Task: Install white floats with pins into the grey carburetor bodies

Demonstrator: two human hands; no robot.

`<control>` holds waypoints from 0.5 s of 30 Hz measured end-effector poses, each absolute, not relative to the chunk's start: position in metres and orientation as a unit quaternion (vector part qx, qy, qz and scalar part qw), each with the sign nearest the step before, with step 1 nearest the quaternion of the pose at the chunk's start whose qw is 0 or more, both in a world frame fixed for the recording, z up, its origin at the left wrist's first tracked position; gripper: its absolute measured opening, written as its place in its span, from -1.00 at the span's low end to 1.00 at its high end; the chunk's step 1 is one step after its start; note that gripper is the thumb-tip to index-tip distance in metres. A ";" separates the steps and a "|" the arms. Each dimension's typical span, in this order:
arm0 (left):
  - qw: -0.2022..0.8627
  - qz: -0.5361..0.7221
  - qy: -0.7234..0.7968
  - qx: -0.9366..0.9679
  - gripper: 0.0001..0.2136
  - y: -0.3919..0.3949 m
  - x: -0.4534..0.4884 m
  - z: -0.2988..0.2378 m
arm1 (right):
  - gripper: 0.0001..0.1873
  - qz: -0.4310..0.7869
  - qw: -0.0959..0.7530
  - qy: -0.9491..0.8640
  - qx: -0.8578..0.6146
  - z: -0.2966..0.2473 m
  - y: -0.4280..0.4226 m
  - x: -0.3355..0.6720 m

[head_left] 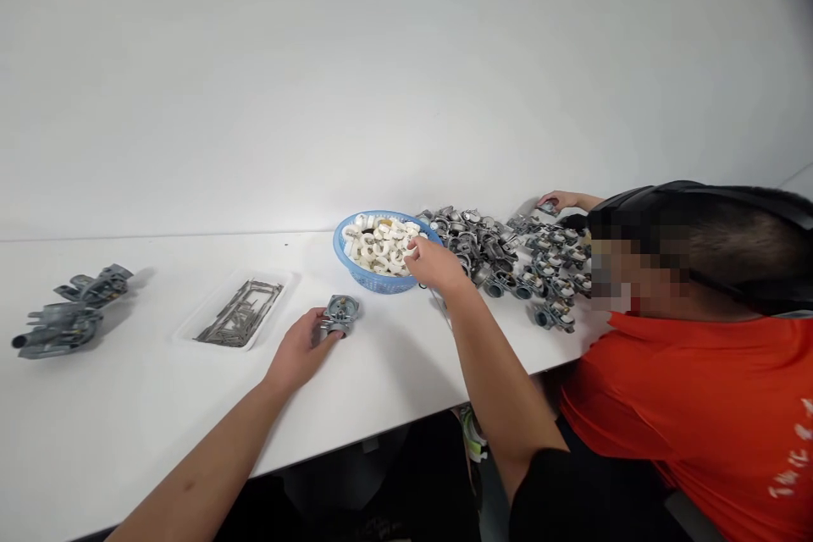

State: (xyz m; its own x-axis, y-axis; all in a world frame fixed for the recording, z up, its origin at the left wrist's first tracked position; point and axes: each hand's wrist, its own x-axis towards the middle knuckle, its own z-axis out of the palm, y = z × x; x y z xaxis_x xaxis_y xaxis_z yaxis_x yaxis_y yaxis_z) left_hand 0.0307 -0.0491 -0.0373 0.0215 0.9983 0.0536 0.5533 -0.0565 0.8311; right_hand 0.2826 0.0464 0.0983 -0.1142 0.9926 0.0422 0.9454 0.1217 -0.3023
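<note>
My left hand (303,351) is closed around a grey metal carburetor body (343,310), which rests on the white table with its open, round bowl side facing up. Over the right rim of a blue plastic basket (374,279) reaches my right hand (437,262), its fingertips pinched together among white plastic carburetor floats (381,252). Whether a float is between those fingers is hidden. The basket is heaped with these floats and stands just beyond the carburetor body.
Left of my left hand, a white tray (181,337) holds thin metal pins (238,315). Several carburetors (63,326) lie farther left. Many more carburetor bodies (476,241) are piled right of the basket. A co-worker in an orange shirt (686,406) sits close on my right, one hand (559,201) at the pile.
</note>
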 end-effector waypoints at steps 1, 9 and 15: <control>0.320 0.348 0.606 0.640 -0.62 -0.049 0.031 -0.037 | -0.67 0.095 0.103 -0.738 -0.660 0.094 0.062 0.284; 0.311 0.343 0.590 0.662 -0.63 -0.047 0.028 -0.040 | -0.58 0.105 0.067 -0.724 -0.679 0.055 0.114 0.276; 0.320 0.336 0.575 0.673 -0.67 -0.046 0.026 -0.041 | -0.67 0.114 0.118 -0.735 -0.658 0.052 0.112 0.281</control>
State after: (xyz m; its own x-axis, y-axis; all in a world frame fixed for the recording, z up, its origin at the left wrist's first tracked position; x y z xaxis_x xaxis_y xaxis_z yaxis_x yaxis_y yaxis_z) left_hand 0.0259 -0.0459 -0.0407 0.1116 0.9901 0.0847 0.5592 -0.1330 0.8183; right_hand 0.2808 0.1123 0.0516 -0.1053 0.9942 0.0225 0.9403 0.1069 -0.3232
